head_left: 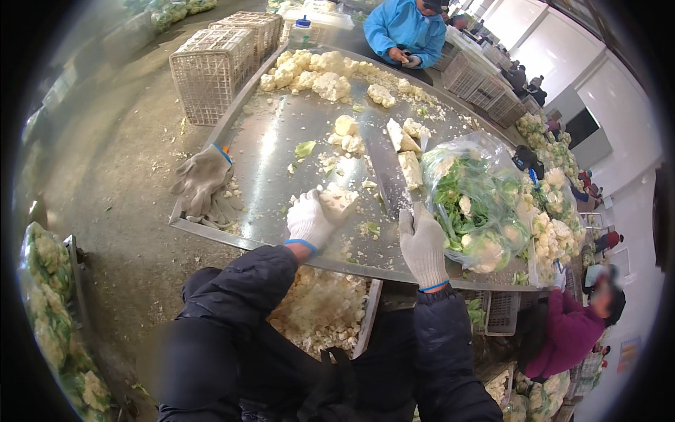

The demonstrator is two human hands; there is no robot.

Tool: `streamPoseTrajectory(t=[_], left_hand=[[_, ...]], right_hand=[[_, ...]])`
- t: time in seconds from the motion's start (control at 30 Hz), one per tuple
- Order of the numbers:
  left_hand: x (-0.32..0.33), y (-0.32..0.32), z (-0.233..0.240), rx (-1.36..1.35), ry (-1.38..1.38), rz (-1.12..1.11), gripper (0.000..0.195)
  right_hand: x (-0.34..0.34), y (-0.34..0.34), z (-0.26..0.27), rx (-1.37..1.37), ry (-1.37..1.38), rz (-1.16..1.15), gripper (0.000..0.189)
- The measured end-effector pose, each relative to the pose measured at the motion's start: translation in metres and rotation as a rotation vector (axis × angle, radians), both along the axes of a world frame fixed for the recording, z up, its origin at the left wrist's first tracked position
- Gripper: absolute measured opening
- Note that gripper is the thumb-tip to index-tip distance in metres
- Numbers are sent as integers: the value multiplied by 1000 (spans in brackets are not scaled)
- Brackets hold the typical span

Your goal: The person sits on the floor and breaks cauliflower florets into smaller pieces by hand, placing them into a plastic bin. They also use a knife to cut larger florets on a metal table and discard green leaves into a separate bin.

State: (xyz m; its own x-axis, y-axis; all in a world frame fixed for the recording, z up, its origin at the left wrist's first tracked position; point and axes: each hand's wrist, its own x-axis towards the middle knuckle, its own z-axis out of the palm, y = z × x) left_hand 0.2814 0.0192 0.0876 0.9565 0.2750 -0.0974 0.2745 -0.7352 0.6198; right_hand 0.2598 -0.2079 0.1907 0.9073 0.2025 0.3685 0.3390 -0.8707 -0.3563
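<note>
My left hand (311, 219), in a white knit glove with a blue cuff, grips a cut piece of cauliflower (340, 199) just above the metal table (263, 174). In my gloved right hand (423, 242) is a broad-bladed knife (389, 174), its blade pointing away from me and flecked with crumbs. Its handle is hidden in my fist. Cut cauliflower chunks (410, 170) lie against the blade's right side. Beyond my left hand sit small florets (346, 134) and a loose green leaf (305, 149). A clear plastic bag of cauliflower and leaves (474, 205) stands right of my right hand.
Spare gloves (203, 176) lie on the table's left corner. Cauliflower heads (306, 71) are heaped at the far edge. Below the near edge is a crate of florets (324, 311). Plastic crates (213, 74) stand left. A person in blue (403, 31) and one in purple (567, 332) work nearby.
</note>
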Motion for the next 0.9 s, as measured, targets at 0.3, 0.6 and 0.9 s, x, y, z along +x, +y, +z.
streamPoseTrajectory(t=[0.3,0.6,0.9], left_hand=[[10,20,-16,-135,12,-328,119],[29,19,-62,-326,-199,-385,122],[17,2,-52,-272,-199,-238,124]], right_hand=[[-61,0,-58,161,158,-127,26],[-60,14,-81,225,58,-78,26],[-47,9,-57,140,153,-97,24]])
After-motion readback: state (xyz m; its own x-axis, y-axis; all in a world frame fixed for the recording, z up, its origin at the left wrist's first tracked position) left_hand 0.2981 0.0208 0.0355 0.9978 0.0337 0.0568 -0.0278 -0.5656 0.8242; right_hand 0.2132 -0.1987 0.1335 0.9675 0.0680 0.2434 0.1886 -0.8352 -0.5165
